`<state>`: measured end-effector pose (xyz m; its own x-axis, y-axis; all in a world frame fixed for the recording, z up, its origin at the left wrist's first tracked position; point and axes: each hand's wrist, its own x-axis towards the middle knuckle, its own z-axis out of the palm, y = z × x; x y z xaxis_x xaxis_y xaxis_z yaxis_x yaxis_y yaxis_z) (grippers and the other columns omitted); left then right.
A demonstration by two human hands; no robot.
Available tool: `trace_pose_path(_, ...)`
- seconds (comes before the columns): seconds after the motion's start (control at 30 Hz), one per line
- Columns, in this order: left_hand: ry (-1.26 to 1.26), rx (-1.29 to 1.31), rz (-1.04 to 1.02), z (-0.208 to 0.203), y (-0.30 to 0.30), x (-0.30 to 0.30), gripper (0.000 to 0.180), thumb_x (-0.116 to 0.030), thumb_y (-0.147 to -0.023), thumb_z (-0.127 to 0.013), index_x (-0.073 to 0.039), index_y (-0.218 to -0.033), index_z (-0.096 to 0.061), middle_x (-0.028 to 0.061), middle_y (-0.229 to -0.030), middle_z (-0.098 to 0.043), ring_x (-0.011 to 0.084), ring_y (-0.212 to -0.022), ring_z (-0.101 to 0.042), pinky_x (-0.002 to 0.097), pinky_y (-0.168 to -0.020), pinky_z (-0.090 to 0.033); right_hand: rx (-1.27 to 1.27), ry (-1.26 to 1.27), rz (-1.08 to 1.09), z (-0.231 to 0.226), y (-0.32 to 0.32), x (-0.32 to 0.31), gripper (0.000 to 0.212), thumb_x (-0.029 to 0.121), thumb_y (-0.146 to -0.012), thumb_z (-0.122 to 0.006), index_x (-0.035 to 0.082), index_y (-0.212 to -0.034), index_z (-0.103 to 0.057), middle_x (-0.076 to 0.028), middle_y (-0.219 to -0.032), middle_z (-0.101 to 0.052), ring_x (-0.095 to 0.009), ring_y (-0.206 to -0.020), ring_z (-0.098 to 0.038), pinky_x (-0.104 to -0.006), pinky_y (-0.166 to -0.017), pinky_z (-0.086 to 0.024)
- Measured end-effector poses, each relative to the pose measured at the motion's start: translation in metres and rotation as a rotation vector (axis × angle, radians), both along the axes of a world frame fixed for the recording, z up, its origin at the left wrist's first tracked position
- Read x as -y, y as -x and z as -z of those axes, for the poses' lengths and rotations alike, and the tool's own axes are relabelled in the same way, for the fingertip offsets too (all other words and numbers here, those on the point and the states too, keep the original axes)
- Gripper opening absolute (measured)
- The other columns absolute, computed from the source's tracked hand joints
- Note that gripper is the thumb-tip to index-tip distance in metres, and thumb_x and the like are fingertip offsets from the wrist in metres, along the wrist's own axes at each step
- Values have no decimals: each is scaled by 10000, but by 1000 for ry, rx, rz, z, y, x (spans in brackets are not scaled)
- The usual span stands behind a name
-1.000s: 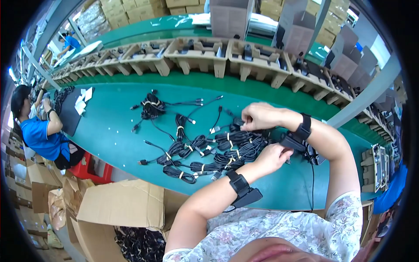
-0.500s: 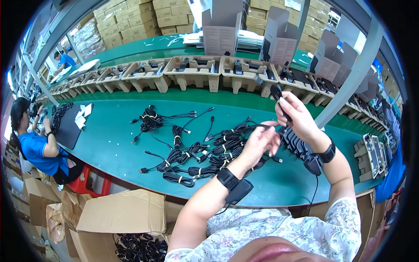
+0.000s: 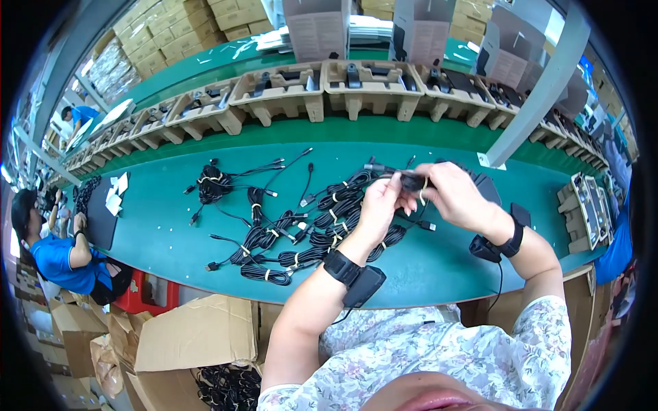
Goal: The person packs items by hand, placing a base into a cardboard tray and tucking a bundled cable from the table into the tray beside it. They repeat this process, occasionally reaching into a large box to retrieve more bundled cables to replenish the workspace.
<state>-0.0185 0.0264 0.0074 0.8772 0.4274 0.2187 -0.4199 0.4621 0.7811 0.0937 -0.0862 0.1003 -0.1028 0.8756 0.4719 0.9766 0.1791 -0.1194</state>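
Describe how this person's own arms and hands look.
The left hand and right hand are bare, without gloves. Black wrist straps carry boxy black units with thin dark cables. The short sleeves are pale, printed with flowers.

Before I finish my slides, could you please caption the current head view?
Left hand and right hand hold a black cable over a green table strewn with bundled cables.
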Motion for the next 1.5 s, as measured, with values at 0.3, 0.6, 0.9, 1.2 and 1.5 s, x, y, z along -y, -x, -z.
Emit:
trace_pose_path(0.3,-37,-157,43,-7,-1,11,410,-309,-961,-367,39,-1154,-463,118,-829,-609,134,-652,-582,224,-575,-480,-76,-194,433,-49,-119,-32,345,99,-838,-520,60,-1179,-487,-202,-1027,-583,-329,-930,-582,-361,-773,-467)
trace_pose_path(0.6,-173,-362,384,6,2,13,311,-205,-945,-427,-6,-1183,-444,117,-861,-611,143,-708,-600,241,-605,-494,167,146,682,-43,-221,-109,311,112,-799,-539,49,-1103,-556,-195,-966,-615,-372,-899,-576,-420,-755,-474)
trace_pose_path(0.9,-182,-353,334,8,-3,14,259,-145,-931,-453,-12,-1153,-462,94,-869,-609,128,-723,-588,243,-614,-491,383,502,741,-36,-234,-130,208,64,-775,-513,16,-947,-618,-214,-946,-618,-350,-909,-593,-402,-767,-488)
trace_pose_path(1.2,-148,-314,323,25,-6,17,225,-132,-921,-467,-25,-1119,-464,94,-833,-611,127,-666,-590,251,-573,-500,86,15,733,20,-267,-173,472,431,-885,-421,-10,-930,-584,-264,-876,-599,-403,-843,-577,-470,-726,-449)
trace_pose_path(1.5,-196,-267,293,31,-11,24,196,-112,-914,-456,24,-1052,-426,124,-756,-612,172,-564,-616,271,-487,-508,20,21,656,62,-357,-167,295,127,-847,-458,-21,-1099,-500,-281,-981,-565,-428,-931,-528,-440,-770,-428)
